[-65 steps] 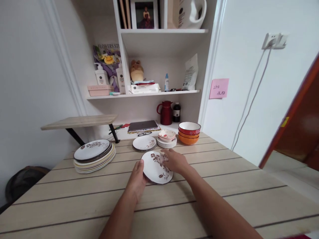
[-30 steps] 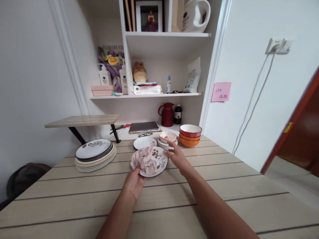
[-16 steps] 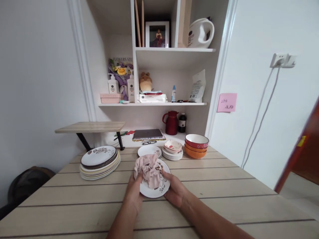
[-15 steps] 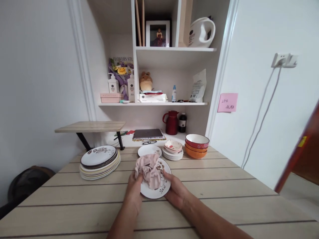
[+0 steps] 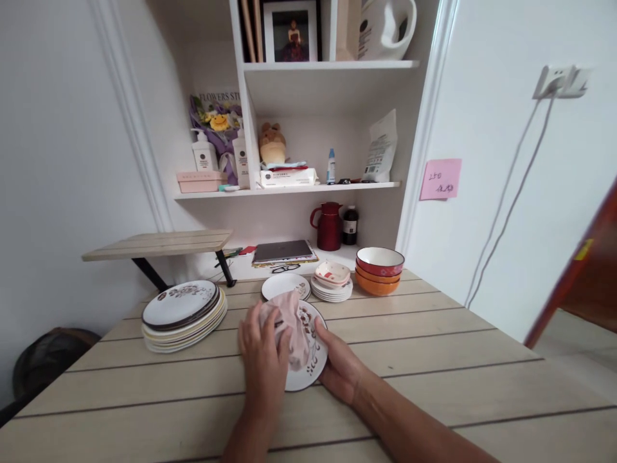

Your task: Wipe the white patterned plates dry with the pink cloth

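Note:
A white plate (image 5: pixel 315 360) with a brown flower pattern and dark rim is held tilted above the table. My right hand (image 5: pixel 341 363) grips its right edge, thumb on top and fingers underneath. Over the plate's left part lies a crumpled pink cloth (image 5: pixel 295 331). My left hand (image 5: pixel 264 350) is on the cloth from the left, its fingers curved over it and the thumb pressed against it. The cloth and left hand hide the plate's left side. Just behind is another patterned plate (image 5: pixel 285 284) on the table, its near edge partly covered by the cloth.
A tall stack of plates (image 5: pixel 186 315) stands at the left, by a small raised shelf (image 5: pixel 159 243). Small dishes (image 5: pixel 332 283) and stacked bowls (image 5: pixel 379 271) are at the back right. Behind them are glasses (image 5: pixel 285 268), a laptop (image 5: pixel 283 251) and a red jug (image 5: pixel 329 226).
My left hand has moved from the plate's left edge up onto the cloth, its back now showing. The plate has tilted more, while my right hand keeps its grip. The view has shifted slightly.

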A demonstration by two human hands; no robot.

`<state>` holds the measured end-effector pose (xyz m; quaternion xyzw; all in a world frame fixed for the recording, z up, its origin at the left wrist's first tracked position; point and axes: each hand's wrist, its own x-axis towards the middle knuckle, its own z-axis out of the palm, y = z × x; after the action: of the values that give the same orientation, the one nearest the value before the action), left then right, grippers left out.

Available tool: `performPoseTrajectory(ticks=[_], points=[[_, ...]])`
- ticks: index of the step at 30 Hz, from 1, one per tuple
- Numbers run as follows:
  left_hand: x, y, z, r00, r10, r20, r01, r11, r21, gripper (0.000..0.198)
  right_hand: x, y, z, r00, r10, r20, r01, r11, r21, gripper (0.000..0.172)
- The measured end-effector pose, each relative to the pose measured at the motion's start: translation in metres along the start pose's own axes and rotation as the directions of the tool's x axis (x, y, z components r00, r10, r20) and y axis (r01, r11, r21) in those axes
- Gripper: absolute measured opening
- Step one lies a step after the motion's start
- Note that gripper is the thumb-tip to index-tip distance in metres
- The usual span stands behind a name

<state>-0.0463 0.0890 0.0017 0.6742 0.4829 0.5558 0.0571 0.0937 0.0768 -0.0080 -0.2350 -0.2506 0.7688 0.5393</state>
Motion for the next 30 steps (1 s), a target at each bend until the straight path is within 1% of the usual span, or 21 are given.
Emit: performPoseTrajectory(ticks=[2,3,5,7,9,12,15,16,18,20,22,24,26,28,30], points=[[-0.001,-0.006,0.004,0.989,-0.049,0.139,0.066,0.990,-0.123,0.032,-0.001,0.000,0.001,1.000,0.008,0.022,-0.008,1.000,-0.002,0.051],[-0.002,-0.009,0.006,0.979,-0.062,0.192,0.096,0.980,-0.172,0.033,-0.001,0.000,0.001,1.000,0.003,0.028,-0.003,1.000,0.000,0.052],[-0.004,-0.013,0.008,0.968,-0.051,0.245,0.104,0.972,-0.209,0.037,-0.001,-0.001,0.002,1.000,-0.010,0.025,0.010,1.000,0.005,0.052],[-0.006,-0.014,0.008,0.962,-0.017,0.274,0.071,0.980,-0.187,0.040,0.000,-0.002,0.002,1.000,-0.014,0.002,0.014,1.000,0.003,0.051],[-0.008,-0.010,0.009,0.945,0.030,0.324,0.026,0.986,-0.167,0.044,0.000,-0.003,0.003,1.000,-0.011,-0.005,0.011,1.000,-0.002,0.051],[-0.010,-0.001,0.008,0.897,0.131,0.422,-0.041,0.976,-0.214,0.049,-0.001,-0.005,0.002,1.000,-0.002,0.017,0.002,1.000,-0.011,0.056],[-0.009,0.007,0.006,0.851,0.200,0.485,-0.073,0.960,-0.270,0.048,-0.003,-0.007,0.001,0.999,0.030,0.023,-0.030,0.999,-0.031,0.061],[-0.008,0.009,0.005,0.840,0.214,0.499,-0.090,0.961,-0.260,0.048,-0.004,-0.008,0.001,0.999,0.034,0.020,-0.033,0.999,-0.040,0.061],[-0.008,0.012,0.002,0.826,0.227,0.516,-0.161,0.972,-0.172,0.050,-0.006,-0.009,0.002,0.999,0.037,0.012,-0.036,0.997,-0.072,0.059],[-0.009,0.014,0.000,0.830,0.217,0.513,-0.246,0.969,-0.011,0.053,-0.008,-0.010,0.003,0.999,0.043,0.008,-0.042,0.992,-0.121,0.059],[-0.010,0.017,0.000,0.860,0.174,0.479,-0.285,0.944,0.169,0.056,-0.008,-0.010,0.004,0.999,0.038,0.035,-0.032,0.988,-0.153,0.060],[-0.012,0.019,0.001,0.899,0.130,0.418,-0.279,0.906,0.317,0.055,-0.007,-0.008,0.004,0.997,0.027,0.075,-0.014,0.985,-0.173,0.059],[-0.012,0.019,0.003,0.930,0.112,0.351,-0.266,0.863,0.429,0.050,-0.006,-0.006,0.004,0.995,0.033,0.091,-0.015,0.981,-0.193,0.060],[-0.011,0.018,0.004,0.951,0.109,0.290,-0.251,0.821,0.513,0.045,-0.006,-0.004,0.003,0.996,0.040,0.083,-0.023,0.980,-0.198,0.061],[-0.009,0.017,0.005,0.967,0.097,0.236,-0.220,0.785,0.578,0.042,-0.006,-0.003,0.003,0.996,0.029,0.086,-0.015,0.987,-0.162,0.060]])
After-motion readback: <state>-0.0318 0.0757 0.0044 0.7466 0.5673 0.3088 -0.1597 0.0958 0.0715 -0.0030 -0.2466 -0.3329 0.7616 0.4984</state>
